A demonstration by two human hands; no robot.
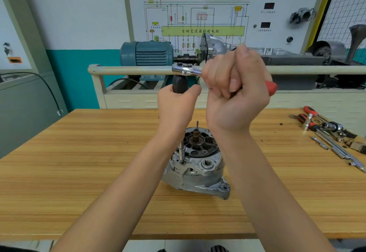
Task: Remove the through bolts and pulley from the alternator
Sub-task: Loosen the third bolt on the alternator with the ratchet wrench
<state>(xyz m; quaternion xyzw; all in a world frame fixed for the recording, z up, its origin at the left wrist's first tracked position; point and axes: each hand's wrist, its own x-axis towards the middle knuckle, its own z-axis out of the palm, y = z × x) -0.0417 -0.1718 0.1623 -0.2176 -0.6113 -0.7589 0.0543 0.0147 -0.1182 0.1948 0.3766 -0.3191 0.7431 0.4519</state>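
Left hand (178, 103) raised above the bench, fingers curled round a black cylindrical piece (179, 85) that hangs under the head of a ratchet wrench (188, 70). Right hand (233, 91) closed in a fist round the ratchet handle; red grip end (271, 88) protrudes past the heel of the palm. Ratchet held roughly level, chrome head pointing left, well above the work.

Alternator (198, 164) on the wooden bench (79, 172), between the two forearms, open end up, rotor shaft (196, 133) upright at centre. Thin extension bar (182, 152) standing upright in the housing's left edge, no hand on it; what it is seated on cannot be told.

Loose tools (328, 131) at the bench's far right: red-handled drivers, sockets, extension bars. Blue electric motor (146, 53) and wiring-diagram panel (198, 18) behind the bench.
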